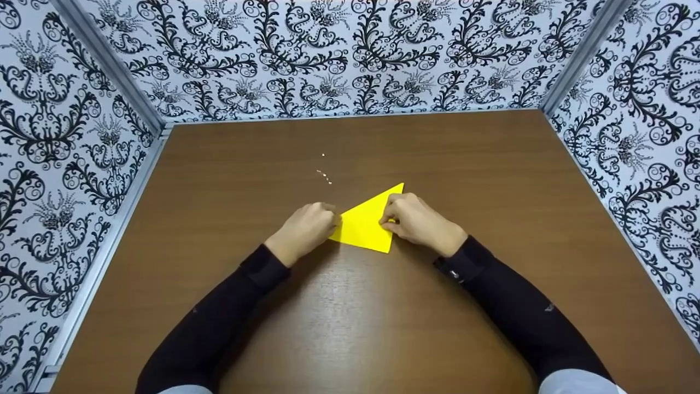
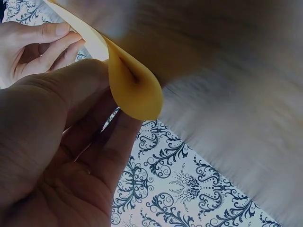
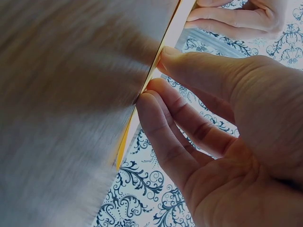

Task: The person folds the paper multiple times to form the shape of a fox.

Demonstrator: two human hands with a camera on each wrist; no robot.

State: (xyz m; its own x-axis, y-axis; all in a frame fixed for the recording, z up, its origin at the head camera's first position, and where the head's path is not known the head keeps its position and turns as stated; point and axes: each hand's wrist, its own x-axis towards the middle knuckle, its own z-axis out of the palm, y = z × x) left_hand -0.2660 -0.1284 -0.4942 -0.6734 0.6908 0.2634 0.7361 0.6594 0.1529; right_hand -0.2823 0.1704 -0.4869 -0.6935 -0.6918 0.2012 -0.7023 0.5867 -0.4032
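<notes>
Brown wood-grain table (image 1: 339,334): yellow, roughly triangular paper sheet (image 1: 362,225) lay, long axis left to right, between my left hand (image 1: 307,229), pinching its curled narrow end, and right hand (image 1: 420,221), pinching its wider side.

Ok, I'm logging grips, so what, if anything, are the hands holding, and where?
Yellow paper: the left hand holds its left end, and the right hand pinches it at the right edge, roughly midway along.
</notes>
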